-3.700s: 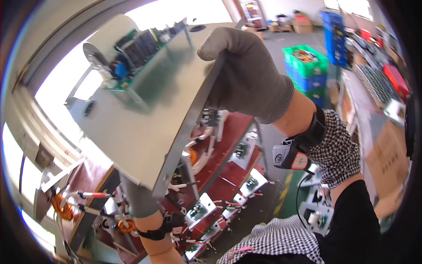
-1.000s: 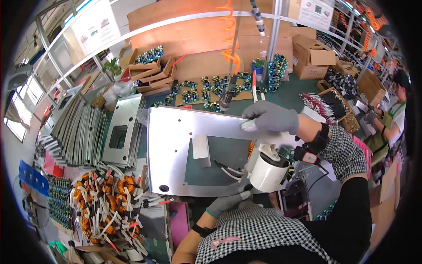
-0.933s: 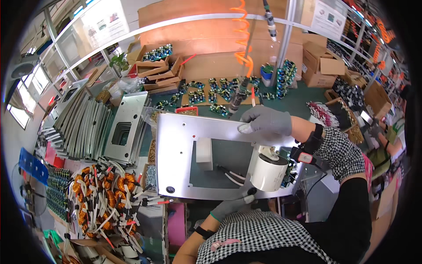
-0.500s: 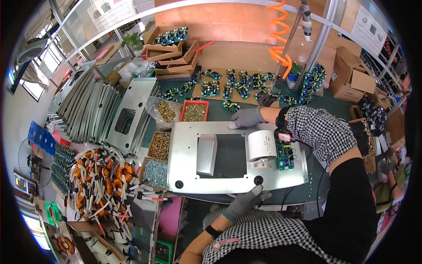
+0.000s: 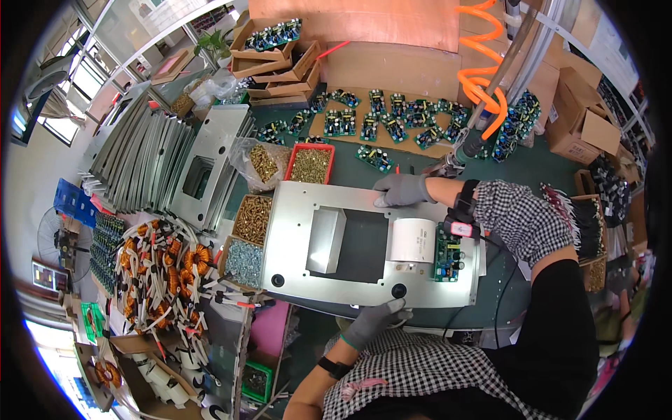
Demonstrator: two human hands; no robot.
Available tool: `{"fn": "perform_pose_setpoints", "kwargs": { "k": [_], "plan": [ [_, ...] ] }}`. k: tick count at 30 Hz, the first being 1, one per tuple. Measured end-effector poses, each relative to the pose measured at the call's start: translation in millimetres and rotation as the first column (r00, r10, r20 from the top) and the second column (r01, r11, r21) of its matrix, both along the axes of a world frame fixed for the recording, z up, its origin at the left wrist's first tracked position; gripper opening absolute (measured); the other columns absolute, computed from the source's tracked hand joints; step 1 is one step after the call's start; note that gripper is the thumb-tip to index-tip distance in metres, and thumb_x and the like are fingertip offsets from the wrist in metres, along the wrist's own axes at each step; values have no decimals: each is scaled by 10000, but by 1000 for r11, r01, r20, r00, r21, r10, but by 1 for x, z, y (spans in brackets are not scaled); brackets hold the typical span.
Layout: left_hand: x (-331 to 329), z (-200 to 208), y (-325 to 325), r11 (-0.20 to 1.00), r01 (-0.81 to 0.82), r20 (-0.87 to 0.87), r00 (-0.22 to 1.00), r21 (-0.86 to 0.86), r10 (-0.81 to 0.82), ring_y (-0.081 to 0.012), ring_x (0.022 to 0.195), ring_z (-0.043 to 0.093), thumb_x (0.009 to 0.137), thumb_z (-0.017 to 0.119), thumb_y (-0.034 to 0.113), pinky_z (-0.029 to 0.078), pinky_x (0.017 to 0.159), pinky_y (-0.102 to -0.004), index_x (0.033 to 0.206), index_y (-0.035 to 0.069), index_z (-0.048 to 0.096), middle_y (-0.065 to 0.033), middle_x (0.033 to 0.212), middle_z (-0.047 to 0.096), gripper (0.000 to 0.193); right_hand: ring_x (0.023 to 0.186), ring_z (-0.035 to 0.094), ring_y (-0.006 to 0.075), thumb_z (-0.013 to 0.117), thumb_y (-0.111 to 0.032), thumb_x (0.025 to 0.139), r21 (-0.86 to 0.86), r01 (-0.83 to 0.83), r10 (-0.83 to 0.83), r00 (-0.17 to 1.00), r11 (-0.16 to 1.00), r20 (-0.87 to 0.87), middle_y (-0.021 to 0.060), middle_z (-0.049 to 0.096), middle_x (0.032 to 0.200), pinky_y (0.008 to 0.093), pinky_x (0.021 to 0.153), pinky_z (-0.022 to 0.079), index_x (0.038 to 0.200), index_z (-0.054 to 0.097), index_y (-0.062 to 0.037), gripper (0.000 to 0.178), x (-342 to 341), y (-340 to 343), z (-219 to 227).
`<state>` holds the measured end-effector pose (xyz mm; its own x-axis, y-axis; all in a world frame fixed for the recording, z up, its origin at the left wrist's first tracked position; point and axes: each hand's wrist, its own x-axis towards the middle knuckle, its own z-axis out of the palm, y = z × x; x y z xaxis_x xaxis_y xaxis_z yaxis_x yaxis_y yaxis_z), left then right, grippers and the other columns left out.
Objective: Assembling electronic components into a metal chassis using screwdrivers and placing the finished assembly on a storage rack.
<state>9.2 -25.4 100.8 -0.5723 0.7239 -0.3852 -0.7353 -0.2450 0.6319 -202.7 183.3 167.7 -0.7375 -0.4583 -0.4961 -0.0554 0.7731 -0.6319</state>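
A silvery sheet-metal panel (image 5: pixel 290 234) with a large rectangular cut-out lies in front of me. On its right half are a white cylindrical capacitor (image 5: pixel 413 240), lying on its side, and a small green circuit board (image 5: pixel 449 256). My left hand (image 5: pixel 378 322), in a grey glove, is closed at the near edge, its thumb close to a black round grommet (image 5: pixel 398 290). At the far edge, my gloved right hand (image 5: pixel 403 190) holds the panel with its fingers bent over the rim. The undersides of both grips are hidden.
Screw trays, one a red tray (image 5: pixel 310 165), stand left of the panel. Further left are stacked metal panels (image 5: pixel 140 161) and wired copper coils (image 5: pixel 168 269). Circuit boards (image 5: pixel 341 122) lie behind on cardboard. An orange coiled hose (image 5: pixel 483 84) with an air tool (image 5: pixel 448 164) hangs at back right.
The panel has turned slightly clockwise between my hands, and the capacitor shows from a different angle. My view has shifted a little. Both hands stay at the panel's edges.
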Motion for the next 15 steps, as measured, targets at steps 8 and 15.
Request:
{"fn": "perform_pose_setpoints", "kwargs": {
  "k": [8,15],
  "plan": [
    [5,-13,27,990,95,240,964,107,-118,-225,966,588,890,568,205,494,862,-351,1168,10,477,-123,1123,540,351,971,583,259,556,-368,857,150,61,-60,998,987,-6,123,609,1041,358,856,440,1223,519,-34,497,25,39,4],
    [7,-35,-45,867,13,-148,984,-498,-100,-173,1024,545,827,667,225,431,884,-300,1231,-24,450,-131,1062,592,522,1046,566,244,532,-321,873,31,114,-101,955,993,-278,103,588,1116,360,917,429,1270,496,-70,471,79,77,34]
  ]
}}
